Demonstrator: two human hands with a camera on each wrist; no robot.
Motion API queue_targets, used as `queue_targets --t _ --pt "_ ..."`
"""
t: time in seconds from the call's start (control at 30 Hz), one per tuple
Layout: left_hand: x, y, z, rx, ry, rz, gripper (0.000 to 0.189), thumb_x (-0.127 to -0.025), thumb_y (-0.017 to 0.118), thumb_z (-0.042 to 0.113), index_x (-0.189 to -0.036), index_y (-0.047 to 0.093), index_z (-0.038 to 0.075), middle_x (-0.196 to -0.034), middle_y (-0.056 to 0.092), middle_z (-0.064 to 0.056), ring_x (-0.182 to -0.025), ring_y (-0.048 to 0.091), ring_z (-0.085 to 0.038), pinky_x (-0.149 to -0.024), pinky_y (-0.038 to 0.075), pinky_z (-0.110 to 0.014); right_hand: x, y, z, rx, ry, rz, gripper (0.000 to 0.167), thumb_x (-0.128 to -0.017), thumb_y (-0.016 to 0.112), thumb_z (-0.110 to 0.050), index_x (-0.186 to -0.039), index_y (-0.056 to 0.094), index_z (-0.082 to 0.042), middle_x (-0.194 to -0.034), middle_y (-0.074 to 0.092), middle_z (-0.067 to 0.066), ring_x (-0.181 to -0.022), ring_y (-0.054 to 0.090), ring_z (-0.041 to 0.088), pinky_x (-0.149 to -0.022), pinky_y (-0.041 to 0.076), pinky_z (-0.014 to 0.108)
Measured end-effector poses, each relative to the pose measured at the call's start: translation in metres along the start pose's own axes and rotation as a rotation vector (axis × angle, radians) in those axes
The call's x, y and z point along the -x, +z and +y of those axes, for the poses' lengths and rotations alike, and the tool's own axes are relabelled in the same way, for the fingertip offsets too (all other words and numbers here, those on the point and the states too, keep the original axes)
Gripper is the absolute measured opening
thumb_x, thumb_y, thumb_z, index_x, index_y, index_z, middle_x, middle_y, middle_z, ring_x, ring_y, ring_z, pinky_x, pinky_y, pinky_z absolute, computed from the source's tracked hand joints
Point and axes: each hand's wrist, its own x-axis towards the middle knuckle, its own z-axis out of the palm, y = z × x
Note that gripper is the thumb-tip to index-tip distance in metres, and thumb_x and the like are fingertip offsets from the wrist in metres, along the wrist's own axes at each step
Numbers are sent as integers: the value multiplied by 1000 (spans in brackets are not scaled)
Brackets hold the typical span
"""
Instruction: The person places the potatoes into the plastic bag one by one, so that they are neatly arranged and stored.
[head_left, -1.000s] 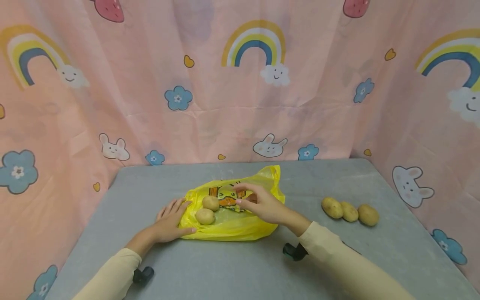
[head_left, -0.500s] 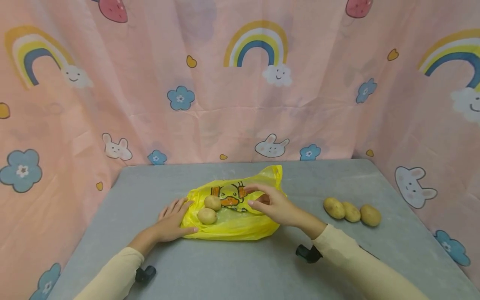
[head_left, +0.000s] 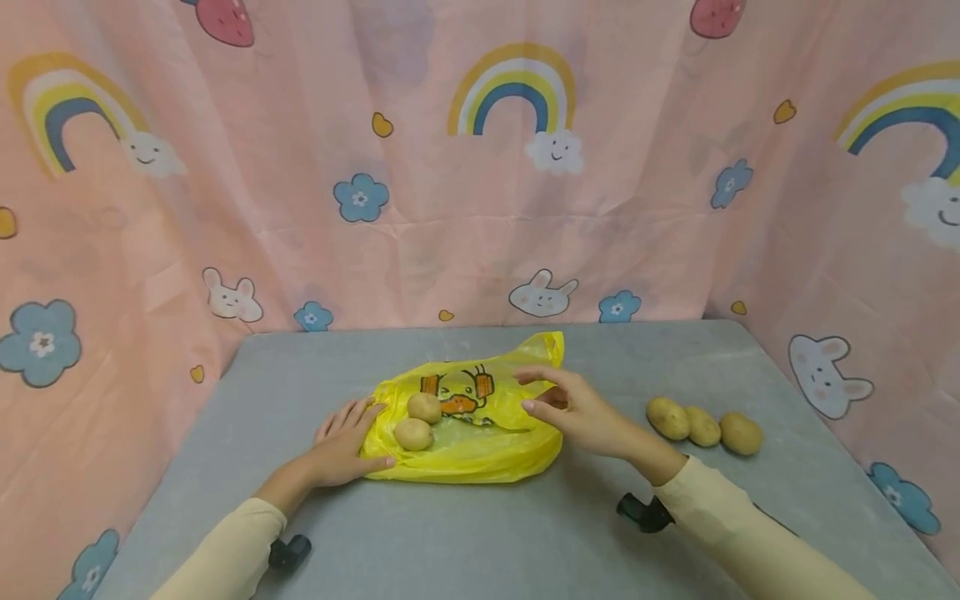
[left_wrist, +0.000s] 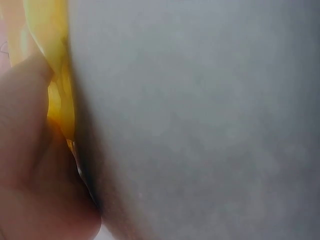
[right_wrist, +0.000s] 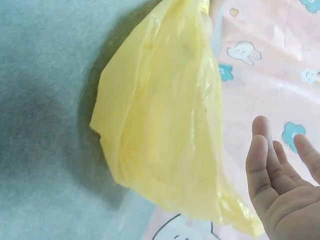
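Note:
A yellow plastic bag [head_left: 480,458] with a printed duck face lies flat on the grey table. Two potatoes, a nearer one [head_left: 414,434] and a farther one [head_left: 424,408], sit on its left part. My left hand [head_left: 345,448] rests with spread fingers on the bag's left end. Over the bag's right end is my right hand [head_left: 588,417], fingers loosely bent and holding nothing. In the right wrist view, that hand [right_wrist: 285,195] shows beside the bag [right_wrist: 165,115], with space between thumb and fingers.
To the right, three more potatoes lie in a row on the table [head_left: 480,542]: a left one [head_left: 667,418], a middle one [head_left: 702,426] and a right one [head_left: 741,433]. A pink patterned curtain [head_left: 450,250] closes off the back and both sides.
My right hand has moved to the right, from over the duck print to the bag's right end. The left hand and the potatoes stay in place.

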Motion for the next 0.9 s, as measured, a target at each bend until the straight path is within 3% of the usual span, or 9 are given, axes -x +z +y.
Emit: queue_targets --t 0.33,0.5,0.9 --pt "0 -2 0 -10 1 -3 99 -89 63 65 -162 19 14 -170 13 -15 -156 4 -44 -119 2 -69 10 -10 12 -11 16 32 43 -104 58 -17 -143 51 -2 -145 53 24 -107 67 38 -85 56 25" --pt "-1 -1 -2 -8 -1 -8 99 -89 64 64 -163 19 14 -170 12 -15 -157 3 -44 -119 1 -69 17 -18 14 2 41 52 44 -104 58 -18 -143 50 0 -146 51 26 -105 67 33 -84 56 24" --pt "2 -3 1 -9 7 -12 99 -89 62 68 -162 21 14 -170 13 -16 -156 4 -45 -119 2 -70 32 -38 16 45 15 101 43 -105 55 -15 -144 49 0 -145 52 25 -109 68 35 -91 56 26"
